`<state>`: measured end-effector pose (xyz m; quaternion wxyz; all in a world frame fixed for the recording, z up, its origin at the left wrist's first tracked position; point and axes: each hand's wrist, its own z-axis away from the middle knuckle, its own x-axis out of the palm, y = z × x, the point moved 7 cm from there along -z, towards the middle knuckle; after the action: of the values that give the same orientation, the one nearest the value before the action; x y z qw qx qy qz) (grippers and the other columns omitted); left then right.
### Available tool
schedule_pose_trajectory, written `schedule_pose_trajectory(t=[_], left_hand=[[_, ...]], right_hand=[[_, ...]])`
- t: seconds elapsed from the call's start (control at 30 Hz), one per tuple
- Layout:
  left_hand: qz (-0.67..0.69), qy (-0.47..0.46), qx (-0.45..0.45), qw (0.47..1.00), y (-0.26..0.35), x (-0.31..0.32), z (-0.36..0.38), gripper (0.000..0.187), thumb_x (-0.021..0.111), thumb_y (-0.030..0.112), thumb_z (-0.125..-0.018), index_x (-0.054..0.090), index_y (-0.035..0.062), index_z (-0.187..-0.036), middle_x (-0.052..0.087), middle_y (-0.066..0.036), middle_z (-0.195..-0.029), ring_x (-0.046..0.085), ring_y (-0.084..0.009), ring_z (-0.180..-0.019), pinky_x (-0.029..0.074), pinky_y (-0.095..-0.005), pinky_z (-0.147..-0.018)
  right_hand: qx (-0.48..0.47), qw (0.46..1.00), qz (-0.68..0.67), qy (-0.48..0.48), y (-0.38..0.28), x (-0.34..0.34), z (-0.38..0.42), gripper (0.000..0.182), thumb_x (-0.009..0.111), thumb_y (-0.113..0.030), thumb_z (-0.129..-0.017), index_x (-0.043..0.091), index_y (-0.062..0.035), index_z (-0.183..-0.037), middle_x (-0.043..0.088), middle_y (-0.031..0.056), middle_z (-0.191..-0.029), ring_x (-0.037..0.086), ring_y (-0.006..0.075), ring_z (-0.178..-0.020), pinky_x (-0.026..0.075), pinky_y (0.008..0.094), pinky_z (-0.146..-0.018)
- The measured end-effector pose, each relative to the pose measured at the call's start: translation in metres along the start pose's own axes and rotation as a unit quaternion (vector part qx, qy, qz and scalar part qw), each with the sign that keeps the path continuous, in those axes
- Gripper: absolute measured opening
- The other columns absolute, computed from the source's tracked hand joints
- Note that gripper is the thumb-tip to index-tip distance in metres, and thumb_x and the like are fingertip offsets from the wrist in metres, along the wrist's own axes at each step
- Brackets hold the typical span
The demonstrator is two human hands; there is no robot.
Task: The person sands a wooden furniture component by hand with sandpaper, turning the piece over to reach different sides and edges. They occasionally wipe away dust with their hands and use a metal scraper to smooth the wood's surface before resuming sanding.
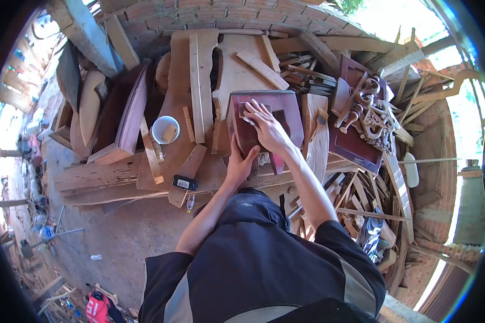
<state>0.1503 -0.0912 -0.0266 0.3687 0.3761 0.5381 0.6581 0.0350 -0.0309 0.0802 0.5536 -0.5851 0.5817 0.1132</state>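
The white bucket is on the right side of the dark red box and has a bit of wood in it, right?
Not quite: the head view shows the white bucket on the left side of the dark red box. It does have a bit of wood in it.

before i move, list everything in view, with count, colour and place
box: one, dark red, under the hands
pale scrap: one, whitish, under the right fingers
tub: one, white, left of the box
wood block: one, tan, in the tub
labelled object: one, black, near the bench's front edge
boards: many, brown, across the bench
carved pieces: several, brown, far right of the box
panel: one, dark red, beneath the carvings
container: one, white, far right
brick wall: one, reddish, behind
smaller items: too unclear to count
left hand: one, bare, on the box's side
right hand: one, bare, on its top
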Motion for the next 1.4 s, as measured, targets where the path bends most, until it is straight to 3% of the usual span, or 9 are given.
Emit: schedule_pose_trajectory(t=[0.13,0.23,0.43,0.67,0.83,1.1,1.17,1.23,1.4], left_hand=[[-0.027,-0.031,-0.053,0.998,0.002,-0.006,0.006,0.097,0.07,0.047,-0.093,0.014,0.004,-0.159,0.058,-0.025,-0.139,0.057,-0.0329,-0.13,0.042,-0.0378,-0.109],[-0.034,-0.041,-0.049,0.997,0.006,-0.002,0.005,0.096,0.068,0.049,-0.094,0.014,0.0029,-0.159,0.059,-0.025,-0.138,0.058,-0.0335,-0.129,0.043,-0.0384,-0.108],[-0.019,-0.034,-0.008,0.999,0.0,-0.002,0.002,0.096,0.067,0.05,-0.095,0.014,0.0024,-0.158,0.063,-0.026,-0.131,0.062,-0.0368,-0.124,0.046,-0.04,-0.104],[-0.083,-0.024,-0.035,0.996,0.009,0.002,0.011,0.097,0.061,0.056,-0.096,0.013,-0.0012,-0.158,0.063,-0.03,-0.128,0.063,-0.0425,-0.119,0.049,-0.0422,-0.1],[-0.038,-0.011,-0.004,0.999,-0.018,-0.002,0.003,0.096,0.063,0.051,-0.096,0.015,-0.0035,-0.157,0.063,-0.031,-0.127,0.064,-0.0408,-0.119,0.049,-0.0423,-0.098],[-0.105,0.009,-0.031,0.994,0.007,0.0,0.013,0.092,0.064,0.049,-0.096,0.018,-0.0033,-0.157,0.062,-0.033,-0.127,0.061,-0.0438,-0.121,0.048,-0.0432,-0.1],[-0.084,0.021,0.003,0.996,0.002,0.0,0.011,0.092,0.063,0.049,-0.096,0.017,-0.0031,-0.157,0.063,-0.033,-0.126,0.062,-0.0445,-0.121,0.048,-0.0436,-0.1],[-0.071,0.021,0.037,0.997,0.003,-0.001,0.009,0.093,0.063,0.049,-0.096,0.016,-0.0028,-0.157,0.063,-0.033,-0.126,0.062,-0.0452,-0.12,0.048,-0.044,-0.1],[-0.115,-0.015,-0.018,0.993,0.0,-0.004,0.01,0.094,0.062,0.052,-0.096,0.014,-0.0009,-0.158,0.063,-0.033,-0.125,0.063,-0.0464,-0.118,0.049,-0.0453,-0.099]], right_hand=[[0.046,0.981,0.18,0.057,0.052,-0.049,0.014,0.036,0.054,0.006,-0.089,0.067,-0.0019,-0.122,0.062,0.0162,-0.136,0.055,0.0358,-0.128,0.04,0.0451,-0.115],[0.222,0.952,0.161,0.139,0.075,-0.063,0.028,0.044,0.055,0.006,-0.086,0.069,-0.0086,-0.125,0.066,0.0133,-0.132,0.062,0.0347,-0.121,0.047,0.0411,-0.108],[0.061,0.994,0.041,0.079,0.0,0.003,-0.009,0.051,0.053,0.01,-0.079,0.072,-0.0091,-0.123,0.066,0.0105,-0.134,0.053,0.0293,-0.135,0.037,0.0422,-0.119],[0.301,0.934,0.081,0.174,0.073,-0.042,0.021,0.038,0.052,0.008,-0.079,0.076,-0.0056,-0.106,0.071,0.013,-0.125,0.061,0.0316,-0.124,0.047,0.04,-0.107],[0.061,0.995,0.014,0.081,-0.024,0.038,-0.042,0.035,0.058,0.003,-0.082,0.074,-0.0061,-0.112,0.068,0.0101,-0.131,0.053,0.0281,-0.136,0.034,0.044,-0.12],[0.349,0.911,0.084,0.202,0.105,-0.062,0.04,0.035,0.053,0.001,-0.082,0.077,-0.0077,-0.107,0.07,0.0116,-0.126,0.068,0.0292,-0.113,0.054,0.0391,-0.098],[0.325,0.922,0.158,0.141,0.07,-0.034,0.006,0.034,0.053,0.002,-0.083,0.076,-0.0053,-0.107,0.07,0.0127,-0.126,0.066,0.0299,-0.118,0.053,0.0396,-0.101],[0.121,0.984,0.015,0.132,-0.004,0.013,-0.034,0.033,0.052,0.001,-0.086,0.076,-0.0074,-0.106,0.071,0.0131,-0.124,0.065,0.0315,-0.12,0.052,0.0403,-0.103],[0.21,0.975,-0.023,0.071,0.06,-0.034,-0.002,0.033,0.052,-0.001,-0.09,0.078,-0.0129,-0.107,0.073,0.0105,-0.119,0.069,0.0276,-0.112,0.055,0.0376,-0.099]])
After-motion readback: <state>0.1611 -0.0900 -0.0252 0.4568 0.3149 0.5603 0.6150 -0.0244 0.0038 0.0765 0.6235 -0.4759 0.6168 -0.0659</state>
